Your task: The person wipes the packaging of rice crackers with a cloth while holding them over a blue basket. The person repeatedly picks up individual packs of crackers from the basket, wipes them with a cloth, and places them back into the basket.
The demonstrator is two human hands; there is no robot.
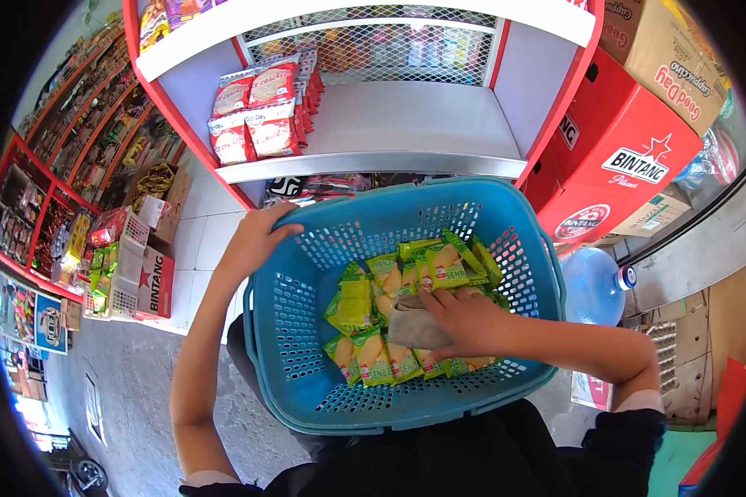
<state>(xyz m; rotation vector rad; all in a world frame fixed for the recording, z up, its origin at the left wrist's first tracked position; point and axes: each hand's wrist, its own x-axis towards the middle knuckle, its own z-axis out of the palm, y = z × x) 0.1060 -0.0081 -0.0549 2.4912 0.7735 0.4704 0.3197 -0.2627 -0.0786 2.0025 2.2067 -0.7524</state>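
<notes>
A blue plastic basket (288,331) with perforated sides rests in front of me, against my lap. Inside lie several small green snack packets (373,356) with pictures of pale crackers. My left hand (265,238) is closed on the basket's far left rim, thumb over the edge. Down in the basket, my right hand (464,321) holds a folded grey cloth (416,325) against the packets. Its fingertips lie among the green packets, and some fingers are partly hidden. Beyond the basket, red-and-white cracker packs (261,116) stand in rows at the left of a shelf.
The white shelf (406,124) has a red frame and wire mesh at its back. Red and brown cartons (613,157) are stacked at the right, above a blue water jug (593,286). Goods-filled racks (83,116) and a white crate (124,277) stand at the left.
</notes>
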